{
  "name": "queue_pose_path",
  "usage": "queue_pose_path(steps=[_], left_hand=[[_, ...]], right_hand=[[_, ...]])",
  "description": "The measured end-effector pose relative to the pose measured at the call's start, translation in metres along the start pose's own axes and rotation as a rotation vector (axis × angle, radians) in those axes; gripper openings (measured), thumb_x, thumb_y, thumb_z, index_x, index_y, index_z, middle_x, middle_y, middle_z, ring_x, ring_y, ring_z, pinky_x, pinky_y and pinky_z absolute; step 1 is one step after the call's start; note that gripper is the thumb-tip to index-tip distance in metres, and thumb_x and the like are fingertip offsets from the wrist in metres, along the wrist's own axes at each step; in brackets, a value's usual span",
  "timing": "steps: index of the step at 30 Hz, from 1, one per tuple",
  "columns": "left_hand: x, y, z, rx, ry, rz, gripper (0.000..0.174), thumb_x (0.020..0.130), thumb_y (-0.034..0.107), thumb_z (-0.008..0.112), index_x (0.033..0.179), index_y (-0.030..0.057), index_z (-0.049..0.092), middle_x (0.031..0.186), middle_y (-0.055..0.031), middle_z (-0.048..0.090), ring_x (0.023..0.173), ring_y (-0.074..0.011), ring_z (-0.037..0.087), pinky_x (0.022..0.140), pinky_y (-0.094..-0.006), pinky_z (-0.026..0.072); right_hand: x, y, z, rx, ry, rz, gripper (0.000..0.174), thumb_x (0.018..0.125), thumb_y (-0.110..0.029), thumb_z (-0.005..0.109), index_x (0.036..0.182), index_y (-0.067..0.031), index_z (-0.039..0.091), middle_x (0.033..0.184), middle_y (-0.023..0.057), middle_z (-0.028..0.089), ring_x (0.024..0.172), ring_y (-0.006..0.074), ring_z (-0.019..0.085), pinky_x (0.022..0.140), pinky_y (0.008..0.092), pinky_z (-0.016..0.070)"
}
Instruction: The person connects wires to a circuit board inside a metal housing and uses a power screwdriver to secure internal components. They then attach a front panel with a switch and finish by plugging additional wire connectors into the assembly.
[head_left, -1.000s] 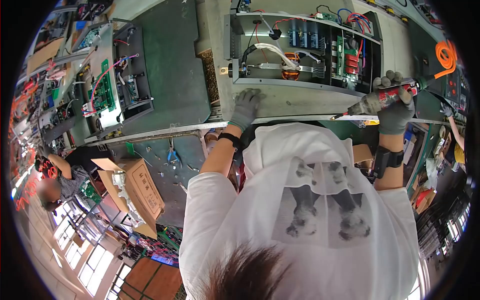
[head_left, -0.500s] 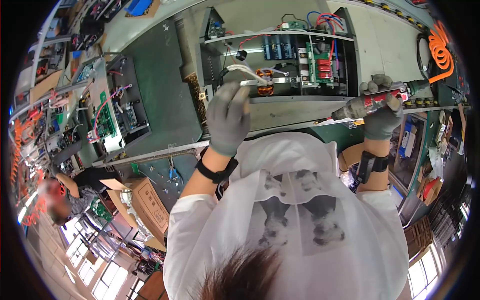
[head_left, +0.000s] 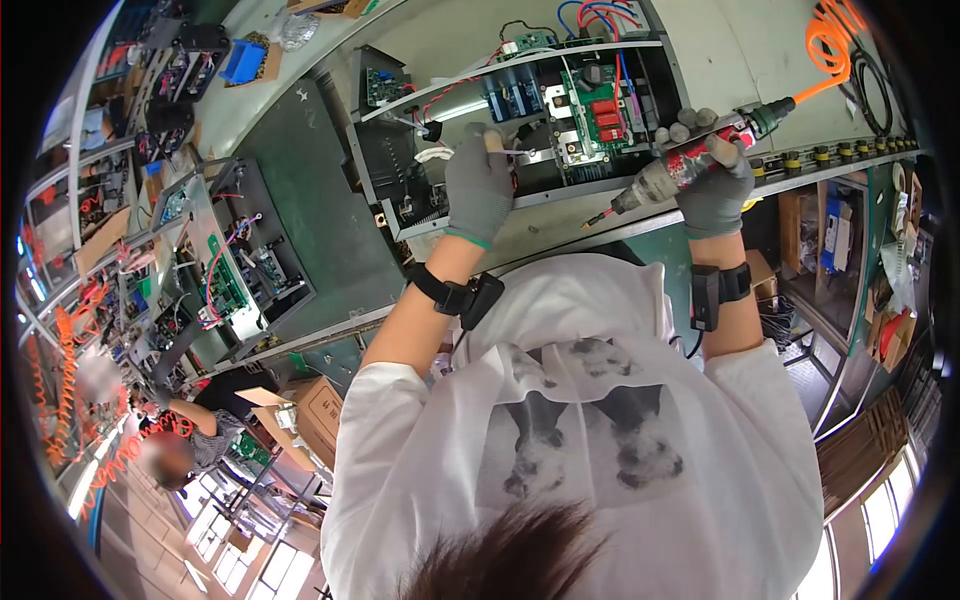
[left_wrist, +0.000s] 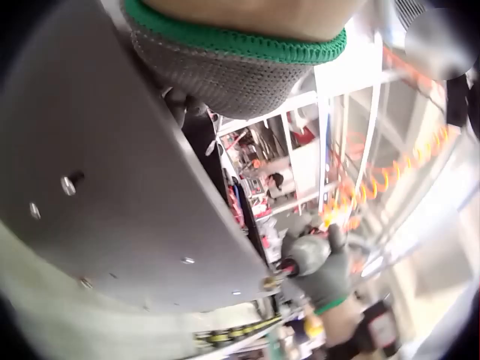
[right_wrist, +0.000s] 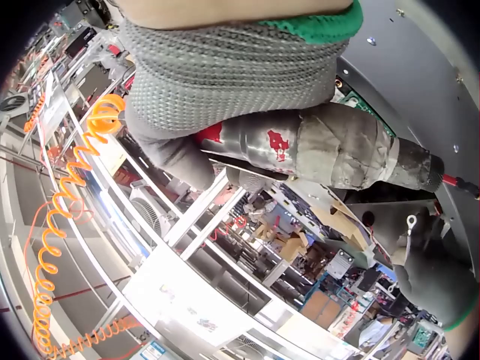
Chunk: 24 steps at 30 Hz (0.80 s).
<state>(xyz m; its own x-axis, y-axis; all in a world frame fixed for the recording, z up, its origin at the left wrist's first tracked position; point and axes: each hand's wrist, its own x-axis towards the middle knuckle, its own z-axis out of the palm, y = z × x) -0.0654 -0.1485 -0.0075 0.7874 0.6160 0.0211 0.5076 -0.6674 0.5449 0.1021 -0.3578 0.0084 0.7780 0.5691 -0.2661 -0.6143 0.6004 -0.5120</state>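
Note:
An open grey metal chassis point(head_left: 372, 190) full of electronics lies on the bench. Into its front part reaches my gloved left hand point(head_left: 482, 188), fingers down at the copper coil, which it mostly hides. A wire with a ring terminal point(right_wrist: 410, 222) sticks up from the left fingers, which pinch it. My gloved right hand point(head_left: 718, 195) grips a worn, tape-wrapped power screwdriver point(head_left: 652, 186), its bit slanting down-left close to the chassis front edge. Behind the tool's body runs an orange coiled hose point(head_left: 828, 45). In the left wrist view the chassis side panel point(left_wrist: 112, 187) fills the left.
Right of the left hand sits a green circuit board point(head_left: 592, 110) with red parts. A second opened chassis point(head_left: 235, 260) stands on the left, beyond a dark green mat point(head_left: 335, 220). A blue bin point(head_left: 243, 62) is at the back left. Another person point(head_left: 190, 440) works at far left.
My left hand has lifted off the bench edge and reached into the chassis to the wire. The right hand, still holding the screwdriver, has come closer to the chassis. The head view has shifted.

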Motion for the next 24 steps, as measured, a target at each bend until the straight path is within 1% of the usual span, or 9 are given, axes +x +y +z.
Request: queue_pose_path(steps=[2, 4, 8, 11, 13, 14, 16, 20, 24], left_hand=[[-0.001, 0.002, -0.002, -0.077, 0.084, 0.069, 0.01, 0.086, 0.016, 0.053, 0.093, 0.0087, 0.056, 0.08, -0.0134, 0.061, 0.075, -0.0293, 0.063, 0.06, -0.0415, 0.0465], [0.005, 0.014, -0.022, 0.265, -0.118, 0.469, 0.014, 0.086, 0.013, 0.052, 0.094, 0.0035, 0.057, 0.08, -0.0182, 0.059, 0.074, -0.0367, 0.057, 0.064, -0.0447, 0.0445], [0.016, 0.025, -0.033, 0.401, -0.355, 0.443, 0.016, 0.087, 0.015, 0.051, 0.094, 0.0025, 0.058, 0.081, -0.0175, 0.06, 0.075, -0.036, 0.058, 0.064, -0.0445, 0.044], [0.034, 0.012, -0.033, 0.219, -0.567, 0.289, 0.019, 0.088, 0.019, 0.05, 0.094, 0.0029, 0.058, 0.073, -0.0104, 0.057, 0.066, -0.0272, 0.058, 0.061, -0.0389, 0.044], [0.033, 0.004, -0.031, -0.586, -0.38, 0.201, 0.019, 0.089, 0.02, 0.049, 0.093, 0.004, 0.058, 0.066, -0.0041, 0.051, 0.052, -0.0179, 0.047, 0.054, -0.0333, 0.0408], [0.031, -0.004, -0.027, -0.586, -0.384, 0.199, 0.019, 0.089, 0.02, 0.049, 0.093, 0.004, 0.058, 0.066, -0.0041, 0.051, 0.052, -0.0179, 0.047, 0.054, -0.0333, 0.0408], [0.031, -0.014, -0.02, -1.36, -0.401, -0.19, 0.019, 0.09, 0.021, 0.049, 0.094, 0.0039, 0.056, 0.063, 0.0003, 0.045, 0.048, -0.0112, 0.034, 0.048, -0.0277, 0.0356], [0.035, -0.013, -0.013, -1.457, -0.293, -0.46, 0.021, 0.091, 0.021, 0.049, 0.087, 0.0019, 0.056, 0.072, -0.001, 0.051, 0.053, -0.0067, 0.037, 0.05, -0.023, 0.0327], [0.04, -0.015, -0.019, -1.064, -0.565, -0.247, 0.026, 0.091, 0.025, 0.05, 0.096, 0.0012, 0.06, 0.072, -0.0034, 0.053, 0.055, -0.0107, 0.042, 0.054, -0.026, 0.0379]], right_hand=[[0.002, 0.001, -0.005, -0.009, 0.0, 0.013, 0.034, 0.067, -0.013, 0.064, 0.097, 0.0008, 0.056, 0.094, 0.0143, 0.058, 0.084, 0.0269, 0.058, 0.082, 0.0444, 0.048], [0.003, 0.002, -0.006, -0.01, 0.014, 0.023, 0.033, 0.067, -0.011, 0.062, 0.098, 0.0005, 0.056, 0.093, 0.0158, 0.059, 0.083, 0.0294, 0.059, 0.081, 0.0448, 0.0488], [0.002, 0.005, 0.003, -0.035, 0.064, 0.048, 0.031, 0.066, -0.01, 0.06, 0.095, -0.0017, 0.057, 0.089, 0.0158, 0.059, 0.083, 0.0305, 0.059, 0.081, 0.0446, 0.0486], [0.006, 0.008, -0.003, -0.046, -0.027, 0.023, 0.027, 0.066, -0.01, 0.06, 0.092, -0.0023, 0.057, 0.087, 0.0147, 0.058, 0.082, 0.0296, 0.059, 0.081, 0.0442, 0.0485], [0.005, 0.01, 0.001, -0.052, -0.016, 0.017, 0.026, 0.066, -0.01, 0.061, 0.091, -0.0025, 0.057, 0.086, 0.0142, 0.057, 0.082, 0.0289, 0.058, 0.081, 0.0441, 0.0485], [0.005, 0.011, 0.002, -0.06, -0.003, 0.013, 0.026, 0.066, -0.009, 0.061, 0.09, -0.0027, 0.057, 0.085, 0.0136, 0.057, 0.081, 0.0283, 0.058, 0.081, 0.0439, 0.0485], [0.005, 0.011, 0.006, -0.053, 0.018, 0.021, 0.026, 0.066, -0.009, 0.061, 0.09, -0.0026, 0.057, 0.086, 0.0135, 0.057, 0.081, 0.028, 0.058, 0.081, 0.044, 0.0485], [0.006, 0.013, 0.004, -0.032, 0.004, 0.046, 0.026, 0.065, -0.008, 0.061, 0.091, -0.0024, 0.057, 0.087, 0.0134, 0.057, 0.082, 0.0279, 0.059, 0.082, 0.0443, 0.0485], [0.009, 0.012, 0.0, -0.056, 0.008, 0.037, 0.026, 0.066, -0.008, 0.061, 0.091, -0.0022, 0.057, 0.087, 0.0137, 0.057, 0.082, 0.028, 0.058, 0.082, 0.0446, 0.0483]])
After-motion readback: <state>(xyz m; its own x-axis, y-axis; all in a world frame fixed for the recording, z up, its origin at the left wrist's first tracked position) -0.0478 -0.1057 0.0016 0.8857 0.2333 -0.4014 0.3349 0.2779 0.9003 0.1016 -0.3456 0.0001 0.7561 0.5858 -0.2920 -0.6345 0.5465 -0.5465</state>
